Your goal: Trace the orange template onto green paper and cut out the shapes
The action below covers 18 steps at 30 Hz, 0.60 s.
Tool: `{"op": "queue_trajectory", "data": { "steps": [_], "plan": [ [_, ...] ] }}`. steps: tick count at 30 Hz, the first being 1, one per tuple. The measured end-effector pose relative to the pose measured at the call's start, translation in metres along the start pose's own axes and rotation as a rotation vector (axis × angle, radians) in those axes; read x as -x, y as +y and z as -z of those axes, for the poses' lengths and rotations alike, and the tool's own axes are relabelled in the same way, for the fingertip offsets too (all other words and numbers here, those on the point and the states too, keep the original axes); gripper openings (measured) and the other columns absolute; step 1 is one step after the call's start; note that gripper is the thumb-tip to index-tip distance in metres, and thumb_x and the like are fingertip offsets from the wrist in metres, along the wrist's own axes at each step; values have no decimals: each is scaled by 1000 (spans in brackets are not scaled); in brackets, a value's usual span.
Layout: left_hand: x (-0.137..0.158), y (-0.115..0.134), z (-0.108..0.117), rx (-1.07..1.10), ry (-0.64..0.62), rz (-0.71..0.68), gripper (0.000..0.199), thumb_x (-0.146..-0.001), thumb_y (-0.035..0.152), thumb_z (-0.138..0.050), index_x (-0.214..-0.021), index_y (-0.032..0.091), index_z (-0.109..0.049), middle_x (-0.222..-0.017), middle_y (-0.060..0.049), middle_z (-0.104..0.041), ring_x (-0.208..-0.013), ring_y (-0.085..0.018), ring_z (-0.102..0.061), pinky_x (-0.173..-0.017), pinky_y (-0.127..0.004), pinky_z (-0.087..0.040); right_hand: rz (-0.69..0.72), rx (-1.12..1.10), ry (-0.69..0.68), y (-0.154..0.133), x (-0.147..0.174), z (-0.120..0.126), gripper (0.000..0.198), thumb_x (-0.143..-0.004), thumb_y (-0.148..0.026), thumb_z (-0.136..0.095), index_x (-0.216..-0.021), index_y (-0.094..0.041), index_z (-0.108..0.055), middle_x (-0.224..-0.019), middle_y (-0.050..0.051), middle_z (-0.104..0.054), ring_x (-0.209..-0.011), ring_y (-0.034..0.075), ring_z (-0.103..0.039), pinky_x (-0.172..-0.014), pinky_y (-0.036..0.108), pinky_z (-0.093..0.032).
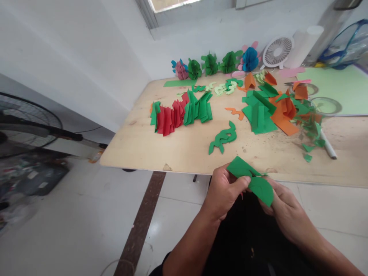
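Over the table's front edge, my left hand (220,191) pinches a piece of green paper (239,167) between thumb and fingers. The paper has a cut running in from its right side, with a rounded flap below it. A thin dark sliver shows in that cut; I cannot tell what it is. My right hand (283,197) is curled at the flap's right edge, its fingers mostly hidden behind the paper, so what it grips is not visible. Just beyond lie wavy green paper cutouts (222,137).
Folded red papers (165,119) and green papers (198,107) stand on the wooden table (184,153). Green and orange sheets (283,119), scraps, a white marker (328,145) and tape rolls (326,105) lie right. Paper honeycomb figures (211,64) and a small fan (278,52) line the wall.
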<state>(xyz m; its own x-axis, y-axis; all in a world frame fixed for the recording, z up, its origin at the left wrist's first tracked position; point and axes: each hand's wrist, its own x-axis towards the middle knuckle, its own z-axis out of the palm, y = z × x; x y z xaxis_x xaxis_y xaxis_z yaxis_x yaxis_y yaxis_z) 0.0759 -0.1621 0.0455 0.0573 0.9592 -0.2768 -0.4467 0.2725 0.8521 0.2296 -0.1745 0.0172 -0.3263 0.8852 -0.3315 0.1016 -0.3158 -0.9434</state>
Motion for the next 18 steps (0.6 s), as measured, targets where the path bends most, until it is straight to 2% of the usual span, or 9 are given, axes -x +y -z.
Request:
{"op": "queue_trajectory", "data": {
  "steps": [8, 14, 18],
  "plan": [
    [-2, 1, 4, -18, -28, 2, 8, -66, 20, -70, -68, 16, -63, -64, 2, -60, -58, -9, -50, -59, -22, -43, -18, -30, 3, 0, -1, -3, 45, -87, -61, -50, -68, -20, -48, -56, -7, -29, -50, 9, -21, -44, 23, -19],
    [0, -3, 6, -13, 46, 27, 11, -65, 23, -73, -72, 15, -67, -66, 0, -63, -60, -11, -54, -60, -23, -44, -38, -79, 15, -5, 0, -9, 44, -87, -61, -51, -69, -20, -50, -57, -7, -24, -50, 9, -18, -43, 23, -16],
    [3, -9, 2, 17, 118, -10, 13, -69, 24, -72, -77, 14, -68, -70, -2, -67, -65, -12, -57, -65, -24, -46, -9, -91, 37, -10, -1, -12, 47, -87, -61, -51, -64, -21, -44, -56, -8, -22, -49, 9, -17, -42, 23, -15]
  ]
}}
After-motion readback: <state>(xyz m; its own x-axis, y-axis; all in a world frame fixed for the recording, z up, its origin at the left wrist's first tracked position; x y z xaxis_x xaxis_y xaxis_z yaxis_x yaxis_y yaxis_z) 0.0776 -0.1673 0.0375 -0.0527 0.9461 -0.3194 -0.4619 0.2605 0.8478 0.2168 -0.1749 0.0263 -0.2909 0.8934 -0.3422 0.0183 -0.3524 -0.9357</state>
